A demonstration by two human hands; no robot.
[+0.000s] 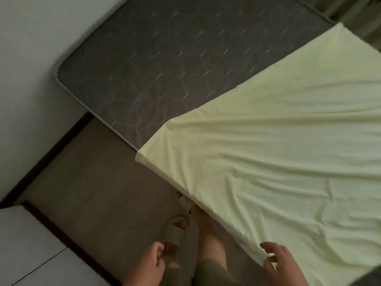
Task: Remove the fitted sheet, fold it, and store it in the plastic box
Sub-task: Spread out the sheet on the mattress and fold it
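I see the fitted sheet point(278, 151) as thin pale-yellow cloth, matt and softly creased. The mattress point(165, 58) beneath it is dark grey quilted fabric with a faint sheen along its hexagon stitching, and it is edged in twisted cord piping point(115, 131). The floor point(99, 182) looks matt brown, the wall point(31, 58) smooth and white.

The pale yellow fitted sheet point(278, 151) covers the dark grey mattress point(165, 58) only on the right — the rest lies bare. The right hand point(278, 259) spreads at its near edge; the left hand point(152, 259) hangs loosely curled.
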